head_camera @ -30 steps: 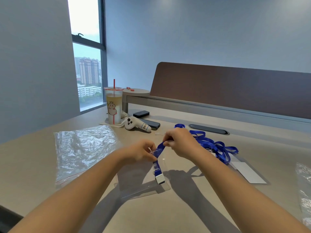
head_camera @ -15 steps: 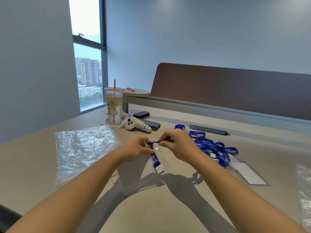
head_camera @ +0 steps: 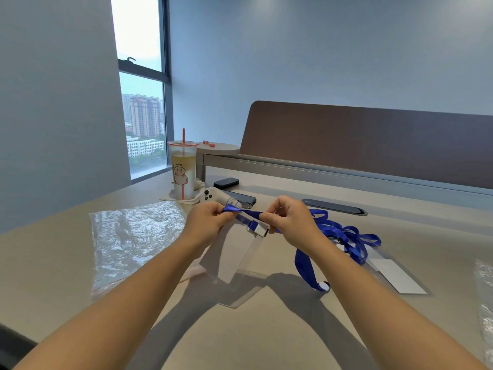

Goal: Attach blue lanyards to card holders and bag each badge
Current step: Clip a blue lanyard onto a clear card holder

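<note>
Left hand (head_camera: 206, 218): closed in a pinch on one end of the blue lanyard strap (head_camera: 246, 213), held above the table.
Right hand (head_camera: 289, 218): closed in a pinch on the same strap a little to the right, just above its white clip (head_camera: 260, 230).
Strap between the hands: one, pulled nearly straight, left to right.
Card holder in hand (head_camera: 234, 259): one, clear, hanging from the strap below the hands, tilted, its low corner close to the table; whether it touches cannot be told.
Lanyard tail (head_camera: 302, 265): one blue loop drops beside the right wrist to a white end piece (head_camera: 324, 285) on the table.
Spare lanyards (head_camera: 346, 235): a tangled blue heap right of the right hand; count not readable.
White cards (head_camera: 397, 277): at least one, near right, overlapping a clear holder edge.
Plastic bags: two seen, one flat at left (head_camera: 133, 236), one cut by the right edge (head_camera: 484, 303).
Drink cup (head_camera: 182, 169): one, far left, red straw, printed with a cartoon figure; no legible words.
White controller (head_camera: 216, 196): one, beside the cup; its label too small to read.
Dark phones: two, one (head_camera: 226, 182) behind the controller, one (head_camera: 244, 198) right of it.
Table (head_camera: 266, 329): beige, one dark oval cable slot (head_camera: 333, 206) far right.
</note>
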Tool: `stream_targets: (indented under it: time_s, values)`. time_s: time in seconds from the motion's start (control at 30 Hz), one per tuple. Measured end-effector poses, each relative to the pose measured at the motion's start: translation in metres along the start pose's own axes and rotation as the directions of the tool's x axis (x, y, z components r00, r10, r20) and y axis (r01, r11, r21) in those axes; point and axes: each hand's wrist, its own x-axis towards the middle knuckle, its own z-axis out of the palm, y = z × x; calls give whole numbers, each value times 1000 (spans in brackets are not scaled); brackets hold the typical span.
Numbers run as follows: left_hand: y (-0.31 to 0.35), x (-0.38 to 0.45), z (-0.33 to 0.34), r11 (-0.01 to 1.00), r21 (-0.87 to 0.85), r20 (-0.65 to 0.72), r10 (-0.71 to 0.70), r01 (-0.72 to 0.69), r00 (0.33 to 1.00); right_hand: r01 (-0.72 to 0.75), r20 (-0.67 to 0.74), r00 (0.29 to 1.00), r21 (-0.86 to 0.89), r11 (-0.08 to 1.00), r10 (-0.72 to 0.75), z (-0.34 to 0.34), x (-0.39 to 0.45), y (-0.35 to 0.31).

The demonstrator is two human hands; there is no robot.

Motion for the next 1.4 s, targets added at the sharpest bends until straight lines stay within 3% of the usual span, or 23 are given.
stream_targets:
  time_s: [0.17,0.33,0.73,0.9,1.07,1.23,1.4]
  values:
    - [5,-2,0,977,-199,39,-66,72,997,-17,-20,1000,-18,1000,16,0,3,6]
    - [5,-4,0,970,-229,74,-63,79,995,-25,-45,999,-12,1000,25,-1,3,8]
    - [-2,0,-4,906,-391,65,-148,162,987,1,61,998,44,999,-4,5,0,11]
    - [-8,5,-9,931,-335,19,-148,145,989,-38,165,986,67,997,27,7,-1,11]
    - [-4,5,-16,956,-282,-23,-96,86,995,-195,277,951,197,961,136,2,-2,7]
    - [-7,4,-19,969,-238,-48,-81,67,996,-247,383,907,140,959,178,0,0,6]
    - [-8,4,-21,967,-244,-49,-82,68,995,-394,466,859,339,854,211,-2,0,7]
